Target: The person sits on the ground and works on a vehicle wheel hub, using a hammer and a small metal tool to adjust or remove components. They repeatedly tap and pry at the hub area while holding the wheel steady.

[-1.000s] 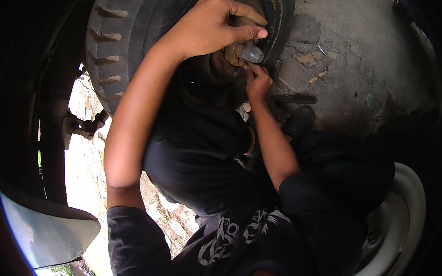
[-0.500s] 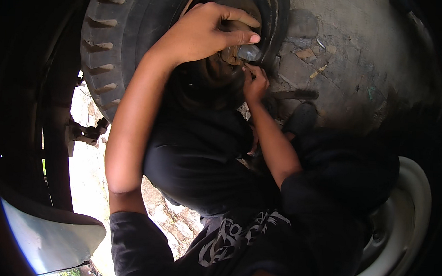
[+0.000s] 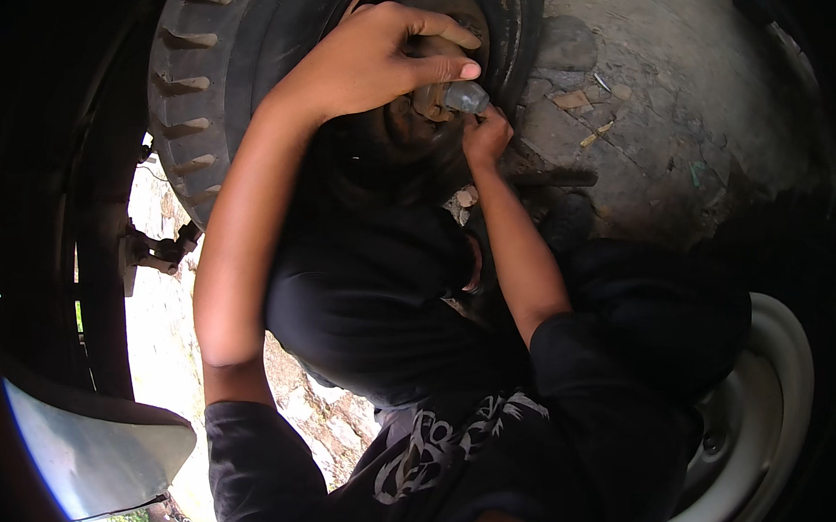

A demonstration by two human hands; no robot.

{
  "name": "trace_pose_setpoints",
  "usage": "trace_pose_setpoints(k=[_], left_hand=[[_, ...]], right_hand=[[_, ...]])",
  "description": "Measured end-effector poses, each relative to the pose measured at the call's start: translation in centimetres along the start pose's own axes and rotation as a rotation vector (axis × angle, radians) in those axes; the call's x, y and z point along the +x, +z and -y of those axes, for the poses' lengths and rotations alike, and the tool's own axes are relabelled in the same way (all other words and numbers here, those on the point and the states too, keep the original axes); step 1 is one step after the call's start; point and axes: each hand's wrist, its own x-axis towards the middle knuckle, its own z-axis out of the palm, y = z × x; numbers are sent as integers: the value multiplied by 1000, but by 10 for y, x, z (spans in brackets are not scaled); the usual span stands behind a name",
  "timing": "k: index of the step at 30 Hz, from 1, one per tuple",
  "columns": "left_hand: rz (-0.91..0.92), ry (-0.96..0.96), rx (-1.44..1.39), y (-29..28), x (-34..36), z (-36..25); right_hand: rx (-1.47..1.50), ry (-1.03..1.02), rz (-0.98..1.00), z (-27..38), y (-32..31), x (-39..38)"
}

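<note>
A large tyre [image 3: 268, 62] on a rusty brown wheel hub [image 3: 423, 105] stands in front of me. My left hand [image 3: 379, 57] rests over the hub, its thumb and forefinger stretched out and apart; its other fingers are mostly hidden. Just under the left thumb tip a grey, rounded, cap-like metal piece [image 3: 466, 97] sticks out of the hub. My right hand [image 3: 488, 137] is at the outer end of this piece, its fingers curled closed. The fingertips are partly hidden behind the piece, so what they pinch cannot be made out.
Rough stone ground [image 3: 644, 103] with scraps and chips lies to the right. A dark bar [image 3: 554, 177] lies beside my right wrist. At lower right is a pale wheel rim [image 3: 781, 403]. Lower left, a whitish curved panel [image 3: 98, 448] juts in, with dark vehicle parts above it.
My right hand has shifted slightly up, and its fingers have curled in at the end of the grey piece. My left hand keeps nearly the same pose on the hub.
</note>
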Motion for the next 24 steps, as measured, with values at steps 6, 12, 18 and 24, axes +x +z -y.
trace_pose_setpoints(k=[6, 12, 18, 24], left_hand=[[-9, 27, 39, 1, 4, -1], [29, -10, 29, 3, 2, 0], [18, 9, -6, 0, 4, -2], [8, 6, 71, 1, 3, 4]], right_hand=[[100, 20, 103, 12, -14, -20], [6, -133, 105, 0, -12, 1], [22, -42, 122, 14, -16, -16], [-31, -19, 147, 11, -20, -11]])
